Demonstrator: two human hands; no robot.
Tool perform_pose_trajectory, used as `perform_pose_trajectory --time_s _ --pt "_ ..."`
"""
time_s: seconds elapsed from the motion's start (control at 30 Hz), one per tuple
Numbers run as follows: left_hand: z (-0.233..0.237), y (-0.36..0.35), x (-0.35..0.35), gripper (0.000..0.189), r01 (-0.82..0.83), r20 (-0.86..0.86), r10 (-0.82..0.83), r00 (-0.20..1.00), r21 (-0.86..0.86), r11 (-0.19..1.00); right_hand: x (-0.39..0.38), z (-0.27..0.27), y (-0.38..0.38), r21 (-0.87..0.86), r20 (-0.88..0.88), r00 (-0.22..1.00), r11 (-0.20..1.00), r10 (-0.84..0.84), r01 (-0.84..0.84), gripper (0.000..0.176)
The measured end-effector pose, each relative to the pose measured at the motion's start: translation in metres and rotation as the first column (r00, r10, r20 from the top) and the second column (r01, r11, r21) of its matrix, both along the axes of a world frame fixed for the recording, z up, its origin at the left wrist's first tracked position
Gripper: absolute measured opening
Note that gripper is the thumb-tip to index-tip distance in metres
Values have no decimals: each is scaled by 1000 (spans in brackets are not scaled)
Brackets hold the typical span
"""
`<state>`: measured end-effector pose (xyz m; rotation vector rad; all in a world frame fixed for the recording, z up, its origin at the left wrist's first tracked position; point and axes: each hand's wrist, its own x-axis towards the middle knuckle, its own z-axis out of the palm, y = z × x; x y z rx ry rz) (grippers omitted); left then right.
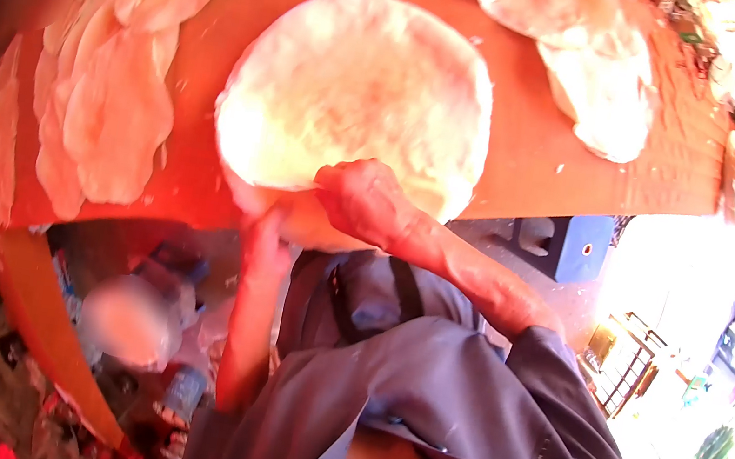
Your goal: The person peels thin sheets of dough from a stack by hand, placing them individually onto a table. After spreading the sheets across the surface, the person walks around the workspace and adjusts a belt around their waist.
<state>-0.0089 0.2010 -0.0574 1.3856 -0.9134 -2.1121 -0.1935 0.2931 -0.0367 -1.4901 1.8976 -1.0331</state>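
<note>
At frame centre, the right hand [367, 197] clasped the near edge of the round dough [359, 87] on the orange surface [536, 164], apparently lifting it, which called for gentle support; the left hand [265, 239] was blurred beyond telling.

Harsh daylight floods in from the right, blowing the street side out to white. A strong orange-red cast washes over everything. Fisheye bending curves the edges into a dark vignette, and the whole view is soft and smeared.
</note>
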Motion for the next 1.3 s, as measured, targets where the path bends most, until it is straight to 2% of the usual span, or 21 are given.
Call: perform_pose_trajectory --time_s 0.03,0.1,0.13,0.23,0.27,0.37,0.43,0.5,0.6,0.67,0.73,0.87,0.9,0.93,1.0,1.1,1.13,1.17,1.2,1.27,1.3 --pt "-7 0 3 51 -12 -45 12 999 -10 1000 -18 -19 0 -76 255 964 992 -75 97 12" --pt "-22 0 10 58 -51 -124 47 991 -26 998 -75 61 10 307 423 870 943 -255 127 17" --pt "-29 -2 14 60 -51 -130 54 990 33 998 -105 68 20 270 531 783 941 -324 206 22" --pt "-50 -4 27 59 -40 -130 60 990 147 988 -176 145 53 328 400 607 726 -687 605 24" --pt "-56 -5 30 59 -38 -127 57 990 146 989 -201 157 75 202 457 601 734 -656 648 25" --pt "-60 -5 31 59 -29 -109 48 993 169 985 -261 197 134 51 474 451 535 -756 844 29" --pt "-58 -5 31 61 -51 -123 76 989 194 980 -248 236 127 -102 502 448 463 -740 880 35" --pt "-63 -5 32 63 -79 -137 108 985 203 976 -248 259 107 -75 565 374 406 -735 911 35" --pt "-55 -3 27 62 -111 -116 138 984 215 970 -337 235 112 71 654 513 720 -556 690 32" --pt "-59 0 28 60 -103 -78 115 990 136 985 -384 204 72 -39 654 598 768 -464 639 26" --pt "-62 1 30 59 -92 -64 98 993 94 991 -492 159 17 75 716 588 879 -376 470 21" --pt "-64 -2 33 65 -124 -102 142 984 165 978 -566 209 -68 -192 922 382 923 54 334 7" --pt "-65 -2 34 65 -123 -111 142 984 161 979 -567 231 -75 -181 938 342 912 48 367 3" --pt "-64 -2 33 66 -120 -119 139 983 160 980 -554 247 -85 -198 922 384 799 -45 568 2" --pt "-62 -1 32 66 -114 -98 129 987 148 982 -576 235 -80 -297 855 513 738 -77 606 2" --pt "-58 0 33 64 -91 -104 102 989 106 990 -561 177 -66 -108 711 515 649 -480 753 20" --pt "-51 0 31 63 -81 -111 90 990 89 993 -504 168 -45 -33 616 577 715 -536 699 21" --pt "-42 2 30 64 -66 -161 78 984 78 995 -596 63 -37 84 319 794 850 -518 521 22" --pt "-20 4 21 65 -51 -211 64 975 65 997 -486 95 -33 155 561 423 592 -712 791 23" --pt "15 4 9 68 12 -271 -10 962 4 1000 -413 44 -9 146 718 465 766 -518 626 31" --pt "28 2 4 71 58 -282 -68 957 -45 997 -353 42 -11 153 629 606 842 -487 518 32"
